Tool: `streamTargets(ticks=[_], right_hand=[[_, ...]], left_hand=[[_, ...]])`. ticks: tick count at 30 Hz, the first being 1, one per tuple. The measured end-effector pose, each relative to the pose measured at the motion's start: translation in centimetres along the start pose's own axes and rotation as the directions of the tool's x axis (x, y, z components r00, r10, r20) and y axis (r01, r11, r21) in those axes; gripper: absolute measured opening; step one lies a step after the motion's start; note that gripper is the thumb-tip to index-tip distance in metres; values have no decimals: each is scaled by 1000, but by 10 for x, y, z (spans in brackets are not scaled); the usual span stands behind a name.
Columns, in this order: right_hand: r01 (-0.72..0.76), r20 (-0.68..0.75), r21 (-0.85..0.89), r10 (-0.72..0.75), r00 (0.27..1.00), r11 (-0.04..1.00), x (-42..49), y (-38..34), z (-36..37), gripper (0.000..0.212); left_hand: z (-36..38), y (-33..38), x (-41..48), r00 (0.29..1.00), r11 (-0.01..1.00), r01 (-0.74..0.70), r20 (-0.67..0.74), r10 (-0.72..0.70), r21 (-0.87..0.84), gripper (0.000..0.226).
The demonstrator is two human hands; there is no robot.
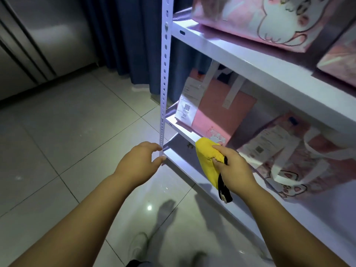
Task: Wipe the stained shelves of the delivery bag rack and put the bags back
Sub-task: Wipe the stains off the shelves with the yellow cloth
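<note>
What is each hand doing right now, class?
Left hand: closed around the rack's upright post, near the lowest shelf.
Right hand: closed on the yellow cloth.

Single head-worn view, looking forward and down, close to both hands, rack [250, 66] at right

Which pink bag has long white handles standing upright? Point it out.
The plain pink bag on the middle shelf's left end, behind the yellow cloth; the other bags show cartoon prints.

Dim room, glare spot on floor tiles [149, 207], wide-angle edge bending, soft blur
</note>
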State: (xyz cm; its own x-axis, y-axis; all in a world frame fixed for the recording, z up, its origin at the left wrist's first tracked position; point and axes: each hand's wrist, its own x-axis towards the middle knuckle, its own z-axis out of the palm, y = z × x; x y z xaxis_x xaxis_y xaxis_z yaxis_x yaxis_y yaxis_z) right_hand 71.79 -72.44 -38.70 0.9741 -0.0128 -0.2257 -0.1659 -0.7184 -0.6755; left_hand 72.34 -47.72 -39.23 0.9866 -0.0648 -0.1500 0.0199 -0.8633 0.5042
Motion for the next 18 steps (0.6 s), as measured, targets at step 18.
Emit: streamTargets(ticks=[18], right_hand=[[46,-241,-53,-57,969,998,39,-131,22,43]], left_hand=[[-112,-51,83,969,973,-227,-104,222,-36,35]])
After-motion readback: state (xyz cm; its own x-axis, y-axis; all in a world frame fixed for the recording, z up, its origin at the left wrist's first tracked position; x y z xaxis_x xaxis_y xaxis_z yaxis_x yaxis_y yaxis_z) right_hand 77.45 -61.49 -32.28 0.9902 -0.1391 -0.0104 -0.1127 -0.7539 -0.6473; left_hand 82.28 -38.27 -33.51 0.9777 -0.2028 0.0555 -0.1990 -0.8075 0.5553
